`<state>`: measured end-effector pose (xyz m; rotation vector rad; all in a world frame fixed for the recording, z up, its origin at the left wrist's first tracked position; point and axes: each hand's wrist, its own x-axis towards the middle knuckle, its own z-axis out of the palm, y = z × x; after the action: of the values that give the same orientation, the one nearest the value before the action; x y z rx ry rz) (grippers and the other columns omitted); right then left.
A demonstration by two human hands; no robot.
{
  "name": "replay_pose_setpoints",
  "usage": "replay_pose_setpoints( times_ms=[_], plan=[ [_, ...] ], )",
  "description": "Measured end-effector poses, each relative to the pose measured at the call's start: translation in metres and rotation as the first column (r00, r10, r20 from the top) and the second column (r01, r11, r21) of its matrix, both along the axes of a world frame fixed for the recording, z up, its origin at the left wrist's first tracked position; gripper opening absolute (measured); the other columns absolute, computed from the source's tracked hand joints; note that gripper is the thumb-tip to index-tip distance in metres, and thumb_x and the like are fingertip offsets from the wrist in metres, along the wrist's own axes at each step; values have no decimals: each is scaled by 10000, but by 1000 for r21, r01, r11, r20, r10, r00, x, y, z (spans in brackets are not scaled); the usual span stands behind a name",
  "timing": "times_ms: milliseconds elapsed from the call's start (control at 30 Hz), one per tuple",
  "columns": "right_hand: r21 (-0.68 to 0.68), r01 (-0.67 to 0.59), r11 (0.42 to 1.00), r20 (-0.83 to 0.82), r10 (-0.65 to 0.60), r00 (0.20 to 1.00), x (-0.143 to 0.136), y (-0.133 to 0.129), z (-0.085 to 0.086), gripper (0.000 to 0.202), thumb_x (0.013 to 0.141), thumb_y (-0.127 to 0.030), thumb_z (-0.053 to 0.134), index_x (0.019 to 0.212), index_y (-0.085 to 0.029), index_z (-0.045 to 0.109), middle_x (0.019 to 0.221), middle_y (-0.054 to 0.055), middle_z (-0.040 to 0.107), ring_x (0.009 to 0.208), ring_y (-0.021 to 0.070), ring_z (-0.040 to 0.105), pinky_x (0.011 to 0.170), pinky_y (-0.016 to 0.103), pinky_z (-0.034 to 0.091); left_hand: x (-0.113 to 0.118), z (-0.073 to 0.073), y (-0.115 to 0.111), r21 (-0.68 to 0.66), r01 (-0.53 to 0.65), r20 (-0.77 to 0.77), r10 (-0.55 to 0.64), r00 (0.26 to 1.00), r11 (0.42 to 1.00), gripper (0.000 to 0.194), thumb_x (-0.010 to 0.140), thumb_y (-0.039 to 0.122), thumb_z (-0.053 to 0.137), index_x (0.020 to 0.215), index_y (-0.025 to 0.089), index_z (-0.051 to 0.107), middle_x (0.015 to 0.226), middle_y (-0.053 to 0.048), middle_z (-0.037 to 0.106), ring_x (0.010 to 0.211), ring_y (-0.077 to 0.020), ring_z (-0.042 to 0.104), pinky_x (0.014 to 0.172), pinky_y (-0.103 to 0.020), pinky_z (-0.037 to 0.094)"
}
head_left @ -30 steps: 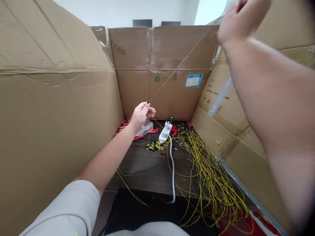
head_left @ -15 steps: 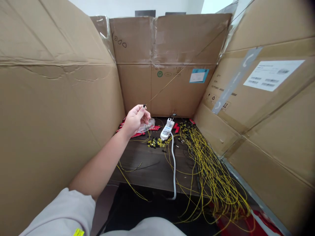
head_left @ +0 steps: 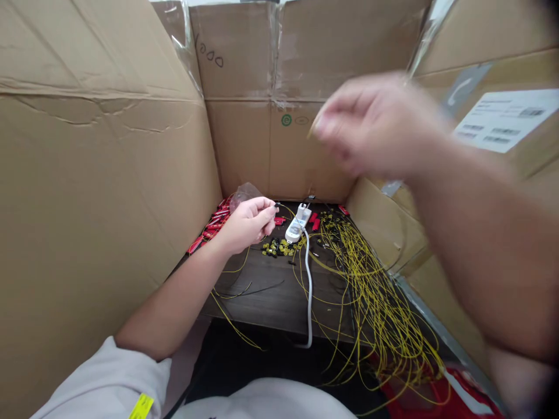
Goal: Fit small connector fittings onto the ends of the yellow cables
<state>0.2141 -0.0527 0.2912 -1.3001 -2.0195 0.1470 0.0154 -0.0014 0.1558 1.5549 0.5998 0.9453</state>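
Note:
My left hand (head_left: 254,221) is closed above the table, with a small black connector (head_left: 276,205) pinched between thumb and forefinger. Higher up on the right, my right hand (head_left: 371,128) is blurred by motion; its fingers pinch a thin yellow wire (head_left: 310,129), whose short end sticks out past the fingertips. A gap separates the two hands. Beyond the left fingers lies a white power strip (head_left: 299,223). Small yellow and black parts (head_left: 279,248) are heaped in front of it.
A large tangle of yellow wires (head_left: 379,308) spills over the table's right side and front edge. Red pieces (head_left: 216,220) and a clear plastic bag (head_left: 244,195) lie at the left back. A white cord (head_left: 309,291) crosses the table (head_left: 262,297). Cardboard walls (head_left: 244,145) enclose three sides.
My right hand has come into view, raised on the right with a wire in its fingers. My left hand has shifted right and slightly down, still pinching the black connector. The view tilts lower.

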Motion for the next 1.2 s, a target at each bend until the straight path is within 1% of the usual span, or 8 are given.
replay_pose_setpoints(
  times_ms=[200,333,533,633,767,933,1067,1200],
  plan=[
    [-195,-101,975,61,115,991,-23,12,-112,346,787,-441,637,915,-119,638,774,60,632,632,122,516,560,247,378,2,-15,-4,-17,-66,-114,63,991,998,252,855,399,568,782,172,487,474,54,502,307,-27,333,309,-138,213],
    [-249,-204,947,-31,202,979,-19,21,-141,326,861,-396,504,707,-129,608,637,22,550,583,101,431,541,243,321,1,-24,-4,-73,1,-99,-8,995,997,285,844,438,569,778,176,479,487,42,528,292,-32,338,299,-144,214],
    [-342,-319,884,-270,233,934,-4,23,-142,443,781,-480,583,518,-134,498,510,-17,395,505,69,323,494,232,270,6,-43,-6,-87,57,-112,-67,992,995,289,826,443,575,789,168,495,561,25,573,330,-43,411,311,-145,280],
    [-382,-286,879,-447,95,889,15,17,-140,374,709,-476,665,595,-126,601,447,-39,363,433,56,290,431,220,214,7,-56,-2,-93,17,-135,-29,990,996,282,814,431,574,756,167,494,623,12,594,391,-62,492,340,-156,346],
    [-414,-180,892,-649,-151,745,49,1,-129,323,618,-438,754,628,-139,631,397,-58,316,361,39,232,379,204,124,4,-74,12,-158,-40,-141,18,990,987,271,773,403,595,719,154,504,654,-6,597,470,-81,544,395,-170,397],
    [-250,14,968,-765,-207,610,81,-24,-113,179,619,-344,749,612,-186,664,428,-25,390,353,41,238,361,203,119,3,-101,33,-14,-141,-334,129,934,990,232,806,350,511,703,144,534,688,-39,620,553,-105,576,466,-196,444],
    [10,126,992,-866,-54,498,95,-45,-103,138,662,-262,717,553,-216,647,478,14,432,335,50,232,365,249,80,4,-120,49,169,-195,-507,255,823,966,206,811,267,480,679,143,578,674,-53,643,597,-139,591,547,-239,465],
    [37,116,993,-827,-35,561,101,-65,-102,121,690,-283,722,591,-236,671,496,29,428,363,64,279,372,259,121,7,-130,65,326,-187,-609,357,709,927,127,748,223,583,693,155,675,733,-75,682,727,-200,607,716,-303,464]
  ],
)
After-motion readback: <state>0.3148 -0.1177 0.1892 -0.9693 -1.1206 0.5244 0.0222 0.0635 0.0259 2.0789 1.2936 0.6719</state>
